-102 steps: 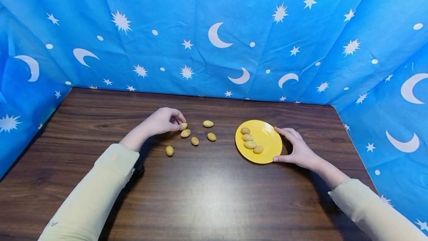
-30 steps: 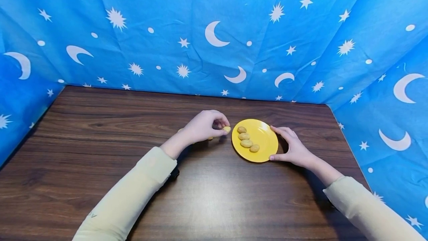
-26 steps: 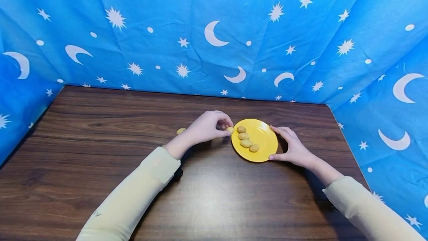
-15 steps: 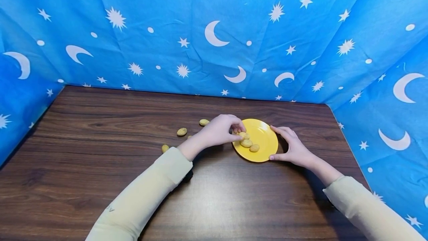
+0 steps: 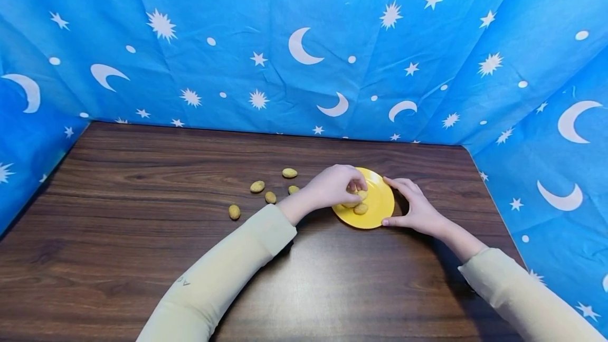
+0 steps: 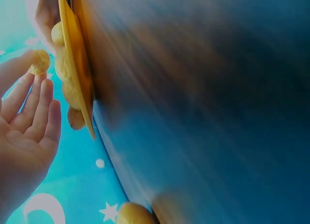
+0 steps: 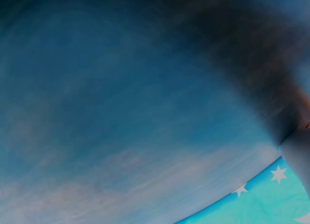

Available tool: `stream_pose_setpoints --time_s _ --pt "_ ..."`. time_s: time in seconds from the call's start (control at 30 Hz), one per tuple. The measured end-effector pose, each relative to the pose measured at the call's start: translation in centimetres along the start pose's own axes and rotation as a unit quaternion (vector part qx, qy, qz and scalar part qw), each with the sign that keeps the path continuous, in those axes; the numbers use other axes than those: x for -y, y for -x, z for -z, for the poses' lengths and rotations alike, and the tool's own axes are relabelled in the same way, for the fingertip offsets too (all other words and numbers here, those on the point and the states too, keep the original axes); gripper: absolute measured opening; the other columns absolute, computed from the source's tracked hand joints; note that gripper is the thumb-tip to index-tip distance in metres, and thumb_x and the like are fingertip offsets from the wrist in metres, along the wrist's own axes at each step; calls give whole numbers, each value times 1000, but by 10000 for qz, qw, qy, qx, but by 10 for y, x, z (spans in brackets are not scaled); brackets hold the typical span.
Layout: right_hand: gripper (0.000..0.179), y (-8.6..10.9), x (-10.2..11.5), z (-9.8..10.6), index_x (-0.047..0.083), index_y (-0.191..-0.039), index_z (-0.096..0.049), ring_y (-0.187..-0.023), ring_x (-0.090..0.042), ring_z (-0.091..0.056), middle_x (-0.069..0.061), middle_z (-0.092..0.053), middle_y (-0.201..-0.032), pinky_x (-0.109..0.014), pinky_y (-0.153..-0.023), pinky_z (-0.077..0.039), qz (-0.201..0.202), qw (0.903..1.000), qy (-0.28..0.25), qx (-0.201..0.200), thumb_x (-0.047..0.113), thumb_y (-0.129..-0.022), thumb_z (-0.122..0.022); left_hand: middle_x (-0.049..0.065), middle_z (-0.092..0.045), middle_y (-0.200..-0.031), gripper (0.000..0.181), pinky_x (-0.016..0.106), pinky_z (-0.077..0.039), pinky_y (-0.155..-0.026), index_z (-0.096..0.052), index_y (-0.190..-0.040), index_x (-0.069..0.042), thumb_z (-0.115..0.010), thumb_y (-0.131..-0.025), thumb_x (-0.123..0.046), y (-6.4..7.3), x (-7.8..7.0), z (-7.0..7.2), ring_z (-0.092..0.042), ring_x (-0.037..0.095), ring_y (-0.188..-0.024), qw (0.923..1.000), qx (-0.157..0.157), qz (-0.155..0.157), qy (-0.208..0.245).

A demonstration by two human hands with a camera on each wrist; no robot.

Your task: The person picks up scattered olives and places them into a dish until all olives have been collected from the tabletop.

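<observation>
Between thumb and fingertips my left hand [image 5: 334, 186] pinches a small oval yellow-brown piece [image 6: 40, 62], rough-skinned like a nut in its shell. In the left wrist view it is apart from the yellow plate [image 5: 380, 202], beside the plate's upper face. Several like pieces lie on the plate; one [image 5: 361, 208] shows in front of the hand, which hides most others. My right hand [image 5: 420, 207] holds the plate's right rim, thumb at the near side and fingers at the far side. The right wrist view catches only a blurred part of the hand [image 7: 298, 154].
Several more of these oval pieces [image 5: 257, 187] lie scattered on the dark wooden table [image 5: 157, 199] left of the plate, one [image 5: 294, 189] close behind the left wrist. A blue cloth [image 5: 228, 20] with white moons and stars stands round the table's back and sides.
My left hand picked up a piece from the group on the left and has carried it rightward, from short of the plate to over it. The right hand has stayed at the rim.
</observation>
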State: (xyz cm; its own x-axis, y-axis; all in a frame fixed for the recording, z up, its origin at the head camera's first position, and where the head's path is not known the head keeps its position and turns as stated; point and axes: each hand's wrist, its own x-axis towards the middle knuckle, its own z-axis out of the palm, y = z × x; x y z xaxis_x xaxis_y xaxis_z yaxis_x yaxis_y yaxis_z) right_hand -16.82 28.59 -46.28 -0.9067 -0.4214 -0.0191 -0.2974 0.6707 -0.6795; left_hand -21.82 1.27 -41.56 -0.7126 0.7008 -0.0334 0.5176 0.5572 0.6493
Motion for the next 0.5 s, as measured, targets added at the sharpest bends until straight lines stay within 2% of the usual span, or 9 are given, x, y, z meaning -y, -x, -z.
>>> stream_pose_setpoints --time_s 0.23,0.5 --pt "97 0 2 1 5 -162 -40 -141 -42 -37 -22 -45 -153 -71 -117 -30 -8 10000 8 7 24 -83 -93 0 -75 -105 17 26 -55 -87 -77 -110 -14 -80 -95 -21 -11 -5 -10 -67 13 -95 9995 189 -149 -202" --pt "97 0 2 0 5 -162 -40 -142 -42 -37 -22 -45 -153 -70 -117 -30 11 10000 -7 -10 24 -83 -93 2 -75 -107 17 24 -54 -88 -77 -111 -12 -79 -96 -19 -13 -9 -14 -66 13 -96 9987 333 -307 -251"
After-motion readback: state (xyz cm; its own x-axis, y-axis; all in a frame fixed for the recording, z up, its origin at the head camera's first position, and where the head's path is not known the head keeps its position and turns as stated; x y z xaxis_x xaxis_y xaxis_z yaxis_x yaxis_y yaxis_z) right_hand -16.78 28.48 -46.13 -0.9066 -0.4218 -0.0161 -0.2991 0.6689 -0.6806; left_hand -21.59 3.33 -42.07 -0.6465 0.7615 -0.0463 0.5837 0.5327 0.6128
